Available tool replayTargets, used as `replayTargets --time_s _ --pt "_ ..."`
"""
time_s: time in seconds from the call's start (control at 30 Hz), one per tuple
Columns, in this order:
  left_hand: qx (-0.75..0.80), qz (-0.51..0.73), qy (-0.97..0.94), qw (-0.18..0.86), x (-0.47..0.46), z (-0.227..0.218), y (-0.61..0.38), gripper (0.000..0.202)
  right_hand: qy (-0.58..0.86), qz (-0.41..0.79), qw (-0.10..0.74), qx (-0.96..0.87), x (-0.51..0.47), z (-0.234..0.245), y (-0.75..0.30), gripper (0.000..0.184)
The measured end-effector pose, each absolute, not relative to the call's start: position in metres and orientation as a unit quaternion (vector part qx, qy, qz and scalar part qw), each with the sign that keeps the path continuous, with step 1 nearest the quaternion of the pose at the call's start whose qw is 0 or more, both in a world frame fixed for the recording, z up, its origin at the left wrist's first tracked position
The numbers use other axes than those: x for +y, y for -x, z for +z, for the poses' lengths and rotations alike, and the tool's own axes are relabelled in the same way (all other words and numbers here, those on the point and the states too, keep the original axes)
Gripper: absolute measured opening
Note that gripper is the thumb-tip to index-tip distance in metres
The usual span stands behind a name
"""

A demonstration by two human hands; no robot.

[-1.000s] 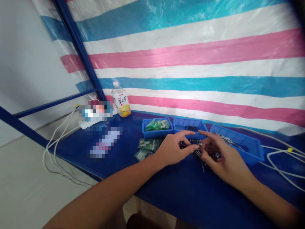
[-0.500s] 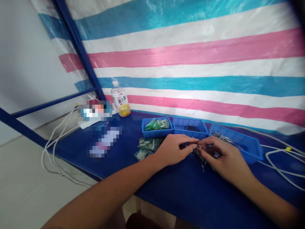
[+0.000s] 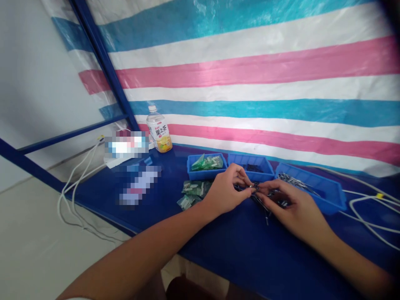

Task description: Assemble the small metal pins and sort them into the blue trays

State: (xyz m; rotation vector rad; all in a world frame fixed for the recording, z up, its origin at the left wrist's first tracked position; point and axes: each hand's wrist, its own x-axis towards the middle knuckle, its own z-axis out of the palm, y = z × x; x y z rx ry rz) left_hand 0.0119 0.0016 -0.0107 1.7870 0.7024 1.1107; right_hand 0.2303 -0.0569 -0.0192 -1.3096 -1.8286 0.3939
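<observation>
While left hand [image 3: 224, 191] and right hand [image 3: 292, 203] pinch a small metal part [image 3: 254, 188] between fingertips, blue plastic bins [image 3: 206, 175] sit just behind, presumably for easy reach.

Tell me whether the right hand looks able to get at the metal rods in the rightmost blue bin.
Probably yes: the bin is open-topped, close beyond the right hand, and nothing seems to cover the rods. The hand, though, is busy at a small part.

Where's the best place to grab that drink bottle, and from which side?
Probably around the labelled middle of the bottle, from its front right: its rounded body stands upright, with the striped sheet behind and a pixelated patch at its left.
</observation>
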Motion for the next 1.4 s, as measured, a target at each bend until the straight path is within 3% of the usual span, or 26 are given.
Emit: replayTargets --time_s 0.2,0.4,0.63,0.8,0.97,1.17,1.4 --pt "0.290 0.412 -0.768 0.394 0.003 -0.008 -0.009 0.027 0.508 0.143 0.399 -0.750 -0.061 -0.018 -0.230 0.017" --pt "0.286 0.398 -0.770 0.408 0.004 -0.011 -0.009 0.023 0.523 0.142 0.381 -0.749 -0.062 -0.019 -0.230 0.014" --pt "0.239 0.452 -0.718 0.472 0.002 -0.016 -0.013 0.047 0.522 0.129 0.406 -0.739 -0.066 -0.016 -0.225 0.033" --pt "0.264 0.438 -0.771 0.381 -0.001 -0.004 -0.009 0.043 0.496 0.102 0.392 -0.768 -0.070 -0.004 -0.219 0.044" --pt "0.277 0.389 -0.825 0.302 -0.003 0.002 -0.002 0.035 0.513 0.110 0.400 -0.752 -0.070 -0.006 -0.221 0.031" --pt "0.249 0.352 -0.885 0.176 -0.002 0.000 0.002 0.037 0.534 0.234 0.452 -0.675 -0.059 -0.020 -0.223 0.026" --pt "0.228 0.329 -0.908 0.121 -0.003 -0.009 0.000 0.044 0.548 0.208 0.461 -0.666 -0.060 -0.014 -0.216 0.022"
